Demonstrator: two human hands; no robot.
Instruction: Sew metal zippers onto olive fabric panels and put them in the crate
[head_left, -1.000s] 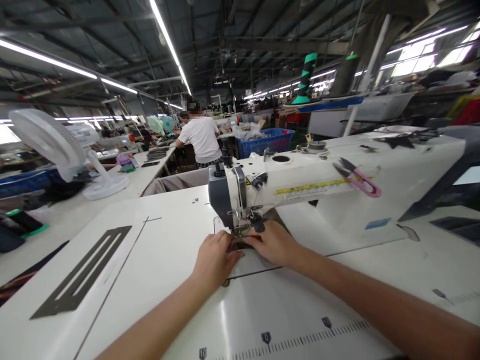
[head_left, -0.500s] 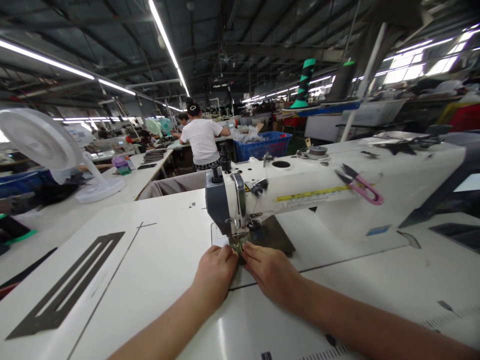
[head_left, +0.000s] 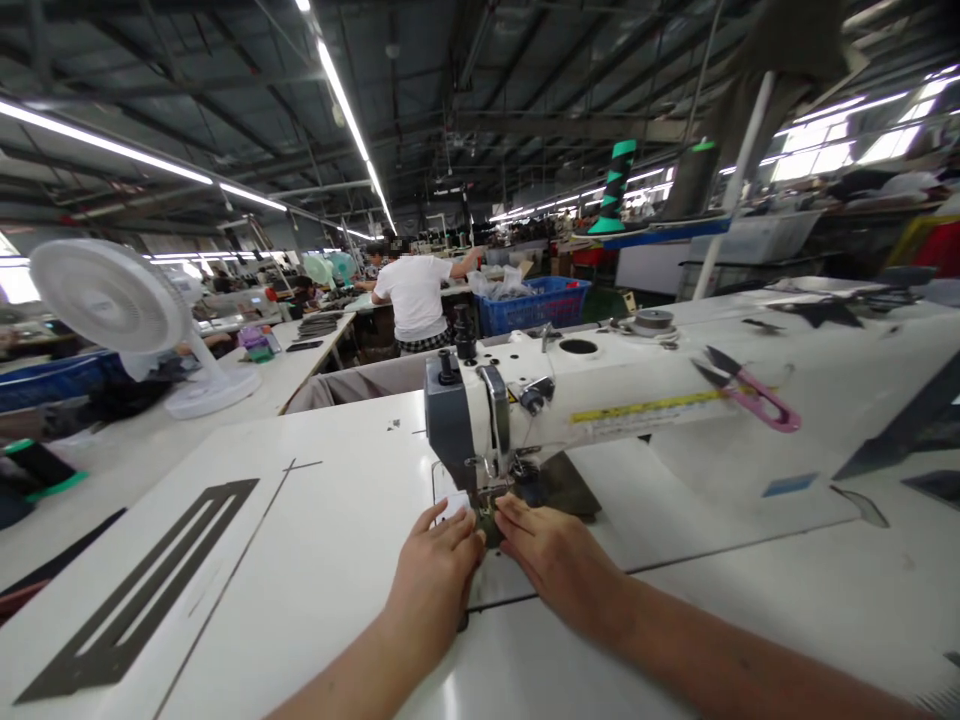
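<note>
A white sewing machine (head_left: pixel 495 420) stands before me, its needle and presser foot coming down between my hands. Dark olive fabric (head_left: pixel 566 485) lies under the head, to the right of the needle, and a small part of it shows between my fingertips. My left hand (head_left: pixel 435 570) lies left of the presser foot, fingers stretched forward and a little apart, by a small white piece (head_left: pixel 452 505). My right hand (head_left: pixel 559 555) has its fingers pressed together on the fabric just right of the foot. Both hands partly hide the fabric.
A dark slotted template (head_left: pixel 142 590) lies on the left of the table. Pink-handled thread snips (head_left: pixel 757 395) rest on the machine arm. A white fan (head_left: pixel 112 300) stands at left. Beyond are a blue crate (head_left: pixel 536 305) and a person in a white shirt (head_left: pixel 416 295).
My left fingers have gone from curled to stretched out, uncovering the small white piece. My right hand stays by the presser foot. The view has shifted slightly; the person behind has an arm extended right.
</note>
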